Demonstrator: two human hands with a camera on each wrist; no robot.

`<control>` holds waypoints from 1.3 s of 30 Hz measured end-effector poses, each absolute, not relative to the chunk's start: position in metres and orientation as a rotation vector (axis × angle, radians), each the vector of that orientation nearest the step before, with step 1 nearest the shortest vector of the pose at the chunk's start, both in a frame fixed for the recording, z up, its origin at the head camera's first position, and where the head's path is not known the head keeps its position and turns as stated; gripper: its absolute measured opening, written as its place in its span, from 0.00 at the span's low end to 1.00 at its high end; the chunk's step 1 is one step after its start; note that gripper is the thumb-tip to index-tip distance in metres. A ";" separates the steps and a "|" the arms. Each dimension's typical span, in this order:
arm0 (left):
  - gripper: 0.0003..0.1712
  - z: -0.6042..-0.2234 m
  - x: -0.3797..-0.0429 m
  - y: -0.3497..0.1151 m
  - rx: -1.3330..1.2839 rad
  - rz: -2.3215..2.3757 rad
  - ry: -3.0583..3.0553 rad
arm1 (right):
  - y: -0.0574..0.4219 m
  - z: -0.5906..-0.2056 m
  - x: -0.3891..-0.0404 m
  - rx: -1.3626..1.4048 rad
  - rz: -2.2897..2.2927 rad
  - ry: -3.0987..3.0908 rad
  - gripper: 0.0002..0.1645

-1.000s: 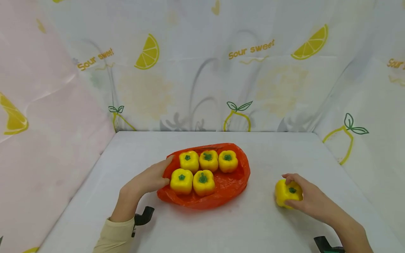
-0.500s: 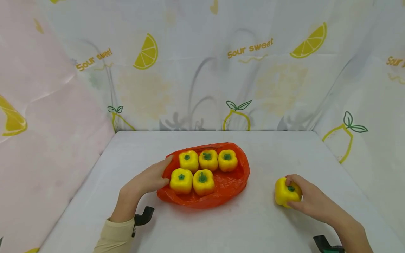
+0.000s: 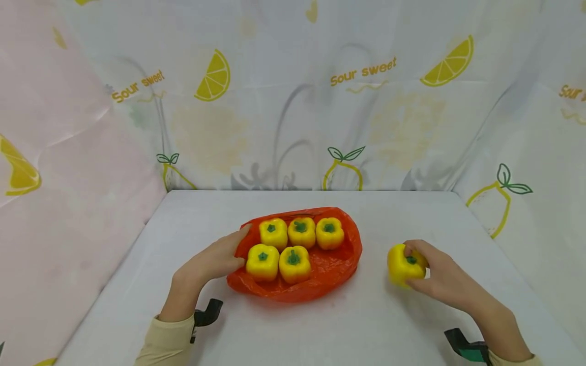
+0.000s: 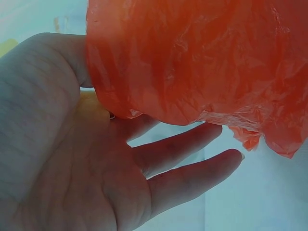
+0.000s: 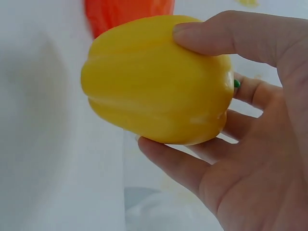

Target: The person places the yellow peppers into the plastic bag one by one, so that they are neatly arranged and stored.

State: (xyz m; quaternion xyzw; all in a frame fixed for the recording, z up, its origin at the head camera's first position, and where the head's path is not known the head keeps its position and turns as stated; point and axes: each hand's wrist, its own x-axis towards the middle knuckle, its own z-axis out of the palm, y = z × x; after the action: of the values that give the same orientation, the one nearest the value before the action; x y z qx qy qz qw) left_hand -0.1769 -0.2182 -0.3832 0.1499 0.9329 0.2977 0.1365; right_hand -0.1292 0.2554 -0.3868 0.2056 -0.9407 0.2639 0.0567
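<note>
In the head view my right hand (image 3: 444,274) grips a yellow bell pepper (image 3: 403,267) between thumb and fingers, to the right of a red plastic bag (image 3: 331,264). The right wrist view has this pepper (image 5: 154,82) on its side, its green stem toward the palm. The bag lies spread wide, with several yellow peppers (image 3: 295,264) standing inside, stems up. My left hand (image 3: 215,259) rests at the bag's left end, thumb and index finger spread apart over the rim. Red plastic (image 4: 187,57) hides their tips in the left wrist view; the other fingers (image 4: 192,178) extend straight outside it.
A white table (image 3: 293,335) carries the bag near its middle. Behind it and along both sides hangs a pale cloth (image 3: 274,101) printed with lemons. Each wrist wears a black camera mount (image 3: 208,312).
My right hand has lifted the pepper and moved it slightly left and away from me, toward the bag. The left hand and the bag have stayed in place.
</note>
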 end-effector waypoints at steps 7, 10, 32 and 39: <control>0.46 -0.383 -0.177 -0.219 0.423 0.853 2.706 | 0.231 -0.374 -0.139 0.662 0.850 -2.791 0.33; 0.46 -0.383 -0.177 -0.219 0.402 0.847 2.701 | 0.221 -0.370 -0.144 0.700 0.894 -2.739 0.34; 0.46 -0.382 -0.175 -0.216 0.353 0.807 2.714 | 0.129 -0.396 -0.160 0.872 1.060 -2.879 0.29; 0.46 -0.383 -0.175 -0.216 0.353 0.807 2.714 | 0.121 -0.413 -0.164 0.859 0.937 -2.904 0.28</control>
State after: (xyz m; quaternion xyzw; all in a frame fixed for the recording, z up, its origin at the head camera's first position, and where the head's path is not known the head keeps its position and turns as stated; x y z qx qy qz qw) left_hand -0.1751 -0.2163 -0.3825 0.1226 0.9412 0.2800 0.1436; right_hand -0.1638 0.1210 -0.4134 0.2710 -0.9159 0.2957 -0.0142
